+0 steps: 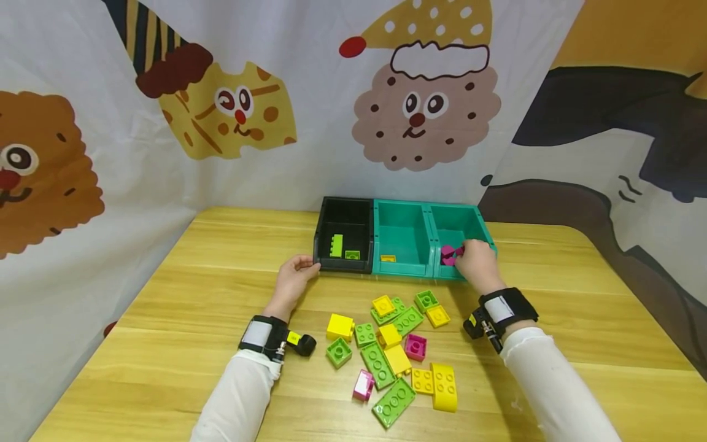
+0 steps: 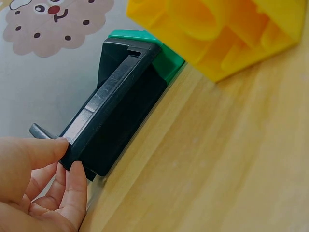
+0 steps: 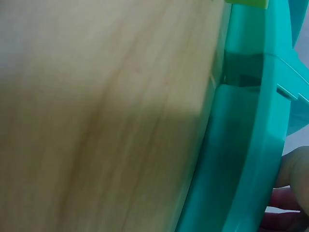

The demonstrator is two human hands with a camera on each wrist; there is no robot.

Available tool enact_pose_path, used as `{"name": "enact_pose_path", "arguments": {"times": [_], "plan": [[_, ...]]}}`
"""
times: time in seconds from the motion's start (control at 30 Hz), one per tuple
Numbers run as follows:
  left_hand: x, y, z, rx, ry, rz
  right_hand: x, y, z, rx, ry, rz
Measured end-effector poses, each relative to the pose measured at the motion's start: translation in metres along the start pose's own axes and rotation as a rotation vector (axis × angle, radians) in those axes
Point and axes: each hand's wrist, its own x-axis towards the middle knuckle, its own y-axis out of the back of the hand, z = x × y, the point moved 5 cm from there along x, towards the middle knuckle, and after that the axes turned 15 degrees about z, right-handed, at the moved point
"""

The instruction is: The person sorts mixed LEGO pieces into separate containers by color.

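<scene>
My left hand [image 1: 294,279] pinches the front left corner of the black bin [image 1: 345,265]. In the left wrist view, the thumb lies on the bin's rim and the fingertips are at its lower side. Over the right-hand teal bin [image 1: 453,228], my right hand [image 1: 478,263] has its fingers curled at a magenta brick [image 1: 459,251]. More magenta [image 1: 447,258] shows just beside those fingertips, inside the bin. The right wrist view catches only part of the fingers [image 3: 289,200], behind the teal front wall, which hides what they hold.
Green bricks [image 1: 336,245] lie in the black bin, and a yellow brick [image 1: 388,258] in the middle teal bin [image 1: 401,224]. Loose green bricks [image 1: 394,402], yellow bricks [image 1: 340,326] and magenta bricks [image 1: 416,347] are scattered on the wooden table [image 1: 210,307]. A printed cloth [image 1: 320,166] hangs behind.
</scene>
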Motion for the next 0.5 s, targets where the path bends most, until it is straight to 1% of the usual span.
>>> {"name": "enact_pose_path", "arguments": {"times": [0.23,0.4,0.5], "plan": [[0.0,0.0,0.0,0.003,0.01,-0.003,0.003,-0.009,0.006,-0.003,-0.061,-0.135],[0.0,0.0,0.0,0.019,0.003,-0.002,0.005,-0.012,0.01,0.009,-0.084,-0.154],[0.0,0.0,0.0,0.02,0.002,0.001,0.006,-0.012,0.009,0.016,-0.115,-0.165]]}}
